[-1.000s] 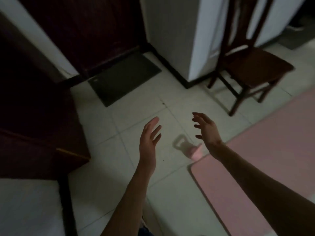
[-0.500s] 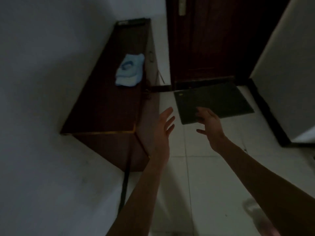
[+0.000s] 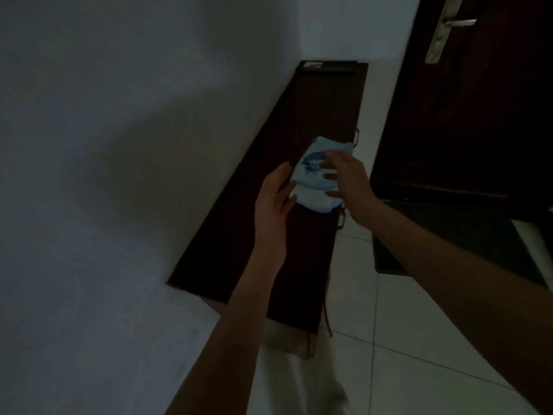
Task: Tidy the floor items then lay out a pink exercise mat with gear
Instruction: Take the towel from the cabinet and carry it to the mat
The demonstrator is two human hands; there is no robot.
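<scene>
A folded light-blue cloth (image 3: 314, 187) with a printed picture lies on top of a long dark wooden cabinet (image 3: 269, 235) against the white wall. My left hand (image 3: 273, 205) touches the cloth's left edge, fingers apart. My right hand (image 3: 347, 178) lies over its right side with fingers spread across it. Whether either hand has a grip on the cloth is unclear in the dim light. The pink mat is out of view.
A dark wooden door (image 3: 466, 100) with a metal handle (image 3: 443, 31) stands to the right. A dark doormat (image 3: 449, 235) lies on the pale tiled floor (image 3: 389, 339) in front of it. A flat dark item (image 3: 326, 67) rests at the cabinet's far end.
The view swung left from the pink mat and chair to the cabinet. Both hands reached forward and now rest on the blue cloth.
</scene>
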